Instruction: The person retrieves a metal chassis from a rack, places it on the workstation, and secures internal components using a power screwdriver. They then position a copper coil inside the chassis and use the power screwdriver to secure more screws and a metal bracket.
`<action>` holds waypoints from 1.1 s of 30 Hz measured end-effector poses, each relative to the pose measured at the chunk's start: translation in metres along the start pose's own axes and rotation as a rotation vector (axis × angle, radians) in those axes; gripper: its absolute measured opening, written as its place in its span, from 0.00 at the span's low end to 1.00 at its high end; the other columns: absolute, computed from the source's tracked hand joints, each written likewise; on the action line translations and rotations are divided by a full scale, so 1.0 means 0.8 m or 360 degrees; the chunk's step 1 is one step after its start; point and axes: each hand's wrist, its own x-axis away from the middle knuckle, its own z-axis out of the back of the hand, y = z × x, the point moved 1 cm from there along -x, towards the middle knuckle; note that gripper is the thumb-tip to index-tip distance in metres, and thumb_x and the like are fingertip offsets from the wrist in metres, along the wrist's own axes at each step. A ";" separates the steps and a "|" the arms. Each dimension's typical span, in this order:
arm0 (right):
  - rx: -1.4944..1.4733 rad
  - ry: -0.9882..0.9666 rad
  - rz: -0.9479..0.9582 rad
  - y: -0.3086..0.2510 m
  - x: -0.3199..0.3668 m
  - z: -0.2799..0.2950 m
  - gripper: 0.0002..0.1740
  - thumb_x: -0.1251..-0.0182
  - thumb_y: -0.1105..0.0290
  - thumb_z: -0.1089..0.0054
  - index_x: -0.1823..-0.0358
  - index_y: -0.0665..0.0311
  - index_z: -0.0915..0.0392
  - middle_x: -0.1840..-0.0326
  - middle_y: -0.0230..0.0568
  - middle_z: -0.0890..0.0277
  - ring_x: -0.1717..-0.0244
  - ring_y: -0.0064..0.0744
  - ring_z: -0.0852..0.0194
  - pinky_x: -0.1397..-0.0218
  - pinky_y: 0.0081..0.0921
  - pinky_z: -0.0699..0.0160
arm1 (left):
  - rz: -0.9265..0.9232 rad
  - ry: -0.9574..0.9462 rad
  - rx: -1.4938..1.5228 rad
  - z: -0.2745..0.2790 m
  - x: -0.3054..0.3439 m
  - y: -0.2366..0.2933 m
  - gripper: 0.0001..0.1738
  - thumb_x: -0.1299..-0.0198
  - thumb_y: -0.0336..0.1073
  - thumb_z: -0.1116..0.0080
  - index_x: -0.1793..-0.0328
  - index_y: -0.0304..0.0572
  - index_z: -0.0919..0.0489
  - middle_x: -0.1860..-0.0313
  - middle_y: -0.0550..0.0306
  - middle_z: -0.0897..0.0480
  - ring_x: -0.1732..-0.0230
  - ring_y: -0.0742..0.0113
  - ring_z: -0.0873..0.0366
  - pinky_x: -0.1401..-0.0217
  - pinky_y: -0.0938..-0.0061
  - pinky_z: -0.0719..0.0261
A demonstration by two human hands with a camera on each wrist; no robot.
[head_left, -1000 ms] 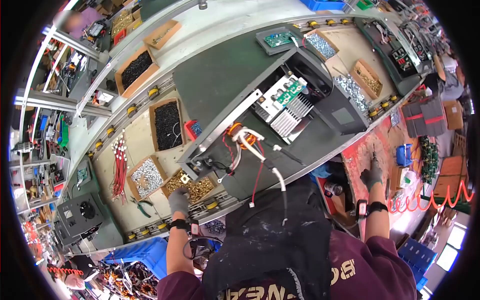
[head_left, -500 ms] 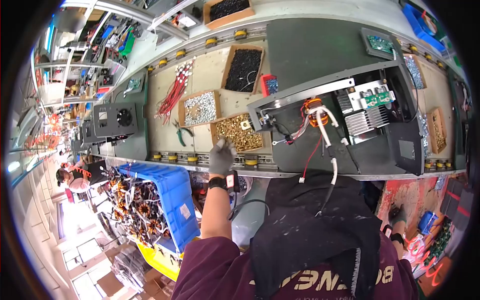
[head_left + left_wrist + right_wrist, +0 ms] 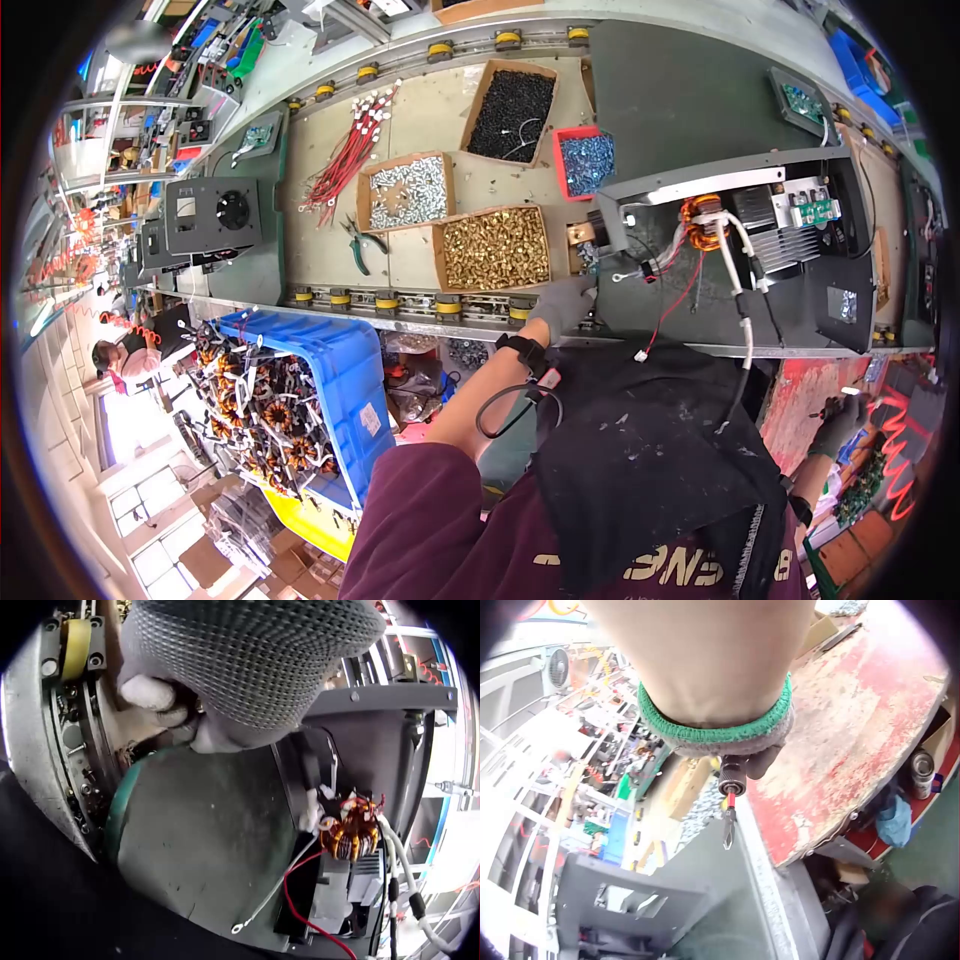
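Note:
My gloved left hand (image 3: 565, 305) is over the near edge of the dark green board (image 3: 640, 90), just right of the bin of brass fasteners (image 3: 495, 248). In the left wrist view its fingers (image 3: 150, 694) are curled in towards the palm; I cannot tell whether they hold anything. On the board sits an open black chassis (image 3: 720, 180) with a copper-wound coil (image 3: 705, 222), white and red leads and a finned heat sink (image 3: 785, 250). Away to the right, my gloved right hand (image 3: 838, 425) grips a screwdriver (image 3: 733, 780) with a dark chuck and cross-tip bit (image 3: 729, 829).
Bins of silver fasteners (image 3: 408, 192), black screws (image 3: 510, 112) and bluish screws (image 3: 587, 163) stand on the line. Red leads (image 3: 350, 150) and pliers (image 3: 357, 250) lie to their left. A blue crate (image 3: 365, 400) of coils is below; a red-painted bench (image 3: 840, 735) stands at right.
The left hand has moved right, from the brass bin to the green board's edge. The chassis end no longer overlaps that bin in the head view. The head view has swung left.

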 end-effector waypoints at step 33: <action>-0.1525 -0.1643 0.0275 -0.255 0.041 -0.219 0.24 0.40 0.61 0.37 0.46 0.61 0.33 0.52 0.41 0.32 0.53 0.36 0.33 0.46 0.40 0.30 | -0.0123 -0.0330 0.1767 0.041 0.072 0.364 0.19 0.35 0.45 0.45 0.51 0.35 0.26 0.68 0.55 0.23 0.72 0.70 0.25 0.73 0.80 0.30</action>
